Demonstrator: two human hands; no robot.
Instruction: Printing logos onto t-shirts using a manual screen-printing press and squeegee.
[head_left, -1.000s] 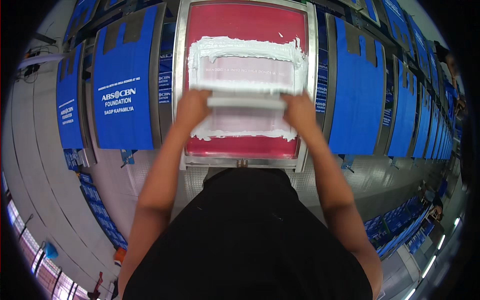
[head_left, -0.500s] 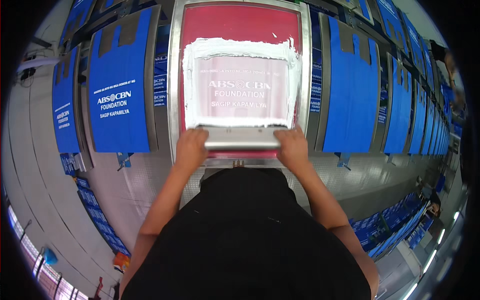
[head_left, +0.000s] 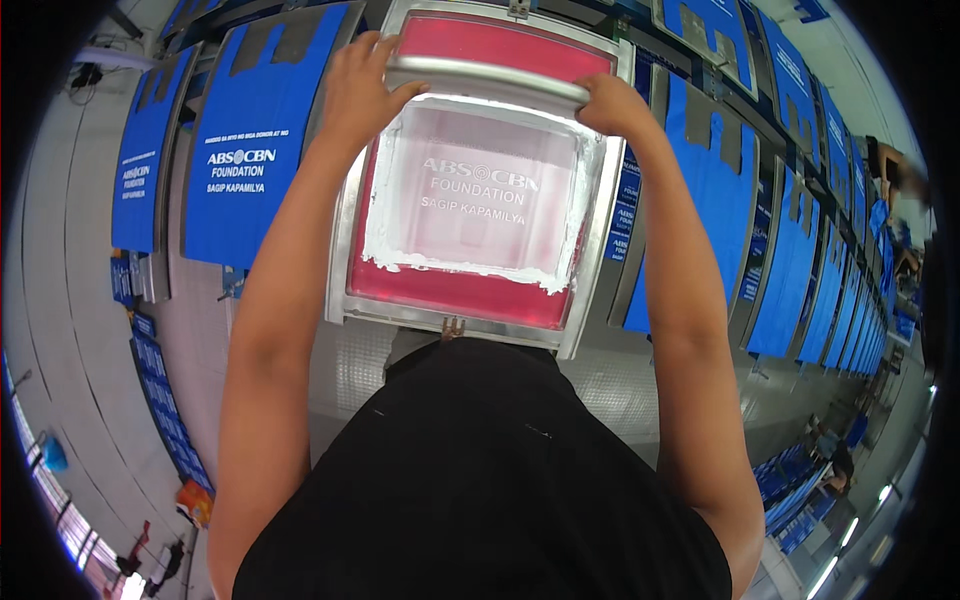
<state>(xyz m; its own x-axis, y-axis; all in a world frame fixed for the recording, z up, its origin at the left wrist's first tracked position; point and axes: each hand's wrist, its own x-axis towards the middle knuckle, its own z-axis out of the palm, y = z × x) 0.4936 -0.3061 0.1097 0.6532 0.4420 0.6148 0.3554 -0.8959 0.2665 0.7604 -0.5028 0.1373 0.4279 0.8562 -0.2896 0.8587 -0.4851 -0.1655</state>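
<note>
A silk-screen frame (head_left: pixel 341 262) with metal sides lies in front of me. Its mesh is red around a pale printed panel (head_left: pixel 480 235) with lettering, bordered by thick white ink (head_left: pixel 570 205). Across the far part of the screen sits a long metal squeegee (head_left: pixel 490 77). My right hand (head_left: pixel 612 105) is closed round its right end. At the left end, my left hand (head_left: pixel 362 88) has its fingers stretched over the frame's far left side and its thumb apart, near the squeegee. Whether that thumb touches the bar is hard to see.
Blue printed sheets on boards stand in rows, one to the left (head_left: pixel 250 150) and one to the right (head_left: pixel 690 210). More blue pieces (head_left: pixel 165 400) lie in a strip at lower left. Other people (head_left: pixel 885 165) are at the far right.
The squeegee has gone from the near end of the screen to the far end, with both arms stretched out. My left hand has loosened its grip. White ink along the near edge is thinner.
</note>
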